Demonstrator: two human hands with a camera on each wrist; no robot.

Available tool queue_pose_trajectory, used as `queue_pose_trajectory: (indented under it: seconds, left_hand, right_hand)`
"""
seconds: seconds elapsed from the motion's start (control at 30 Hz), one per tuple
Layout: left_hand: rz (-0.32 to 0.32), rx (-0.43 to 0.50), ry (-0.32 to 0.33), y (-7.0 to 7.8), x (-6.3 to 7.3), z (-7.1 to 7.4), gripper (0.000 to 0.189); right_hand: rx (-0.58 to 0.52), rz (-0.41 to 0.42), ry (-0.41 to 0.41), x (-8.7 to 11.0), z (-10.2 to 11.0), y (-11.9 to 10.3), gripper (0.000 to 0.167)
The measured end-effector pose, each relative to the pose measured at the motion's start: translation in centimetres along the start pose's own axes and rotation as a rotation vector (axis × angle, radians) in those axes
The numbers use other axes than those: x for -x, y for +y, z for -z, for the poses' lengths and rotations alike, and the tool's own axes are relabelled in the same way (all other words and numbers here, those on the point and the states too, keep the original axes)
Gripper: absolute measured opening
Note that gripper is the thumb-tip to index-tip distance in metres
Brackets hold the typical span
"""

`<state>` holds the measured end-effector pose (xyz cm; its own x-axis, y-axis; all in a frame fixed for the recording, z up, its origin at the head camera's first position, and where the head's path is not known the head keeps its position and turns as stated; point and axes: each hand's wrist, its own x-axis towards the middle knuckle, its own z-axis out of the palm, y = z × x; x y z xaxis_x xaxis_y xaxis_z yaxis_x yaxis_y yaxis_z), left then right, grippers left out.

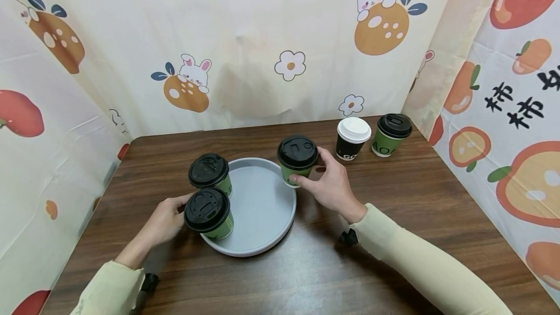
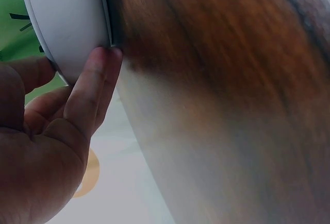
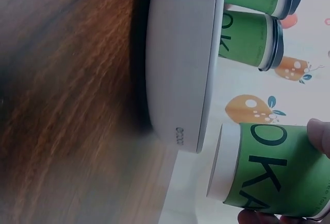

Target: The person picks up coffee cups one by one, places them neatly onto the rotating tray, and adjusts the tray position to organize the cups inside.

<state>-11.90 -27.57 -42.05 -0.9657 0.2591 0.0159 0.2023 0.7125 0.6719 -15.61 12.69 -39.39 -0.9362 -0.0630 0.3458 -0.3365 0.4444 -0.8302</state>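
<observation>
In the head view, my right hand grips a green paper cup with a black lid round its side, at the right rim of a round pale grey tray. My left hand holds the tray's left edge, its fingers against the outer wall and its thumb at the rim in the left wrist view. Two more green cups with black lids stand at the tray's left side, a front cup close to the left fingers and a rear cup behind it.
A black cup with a white lid and another green cup with a black lid stand at the back right of the brown wooden table. Printed curtains hang along the table's back and sides.
</observation>
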Motion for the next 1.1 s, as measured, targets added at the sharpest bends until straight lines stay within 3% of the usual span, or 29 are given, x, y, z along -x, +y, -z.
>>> queue_pose_trajectory:
  seconds: [1.1]
  left_hand:
    - [-0.027, -0.007, 0.008, 0.0, 0.0, 0.0, 0.042]
  right_hand:
    - [-0.021, 0.055, -0.081, 1.1, -0.8, -1.0, 0.071]
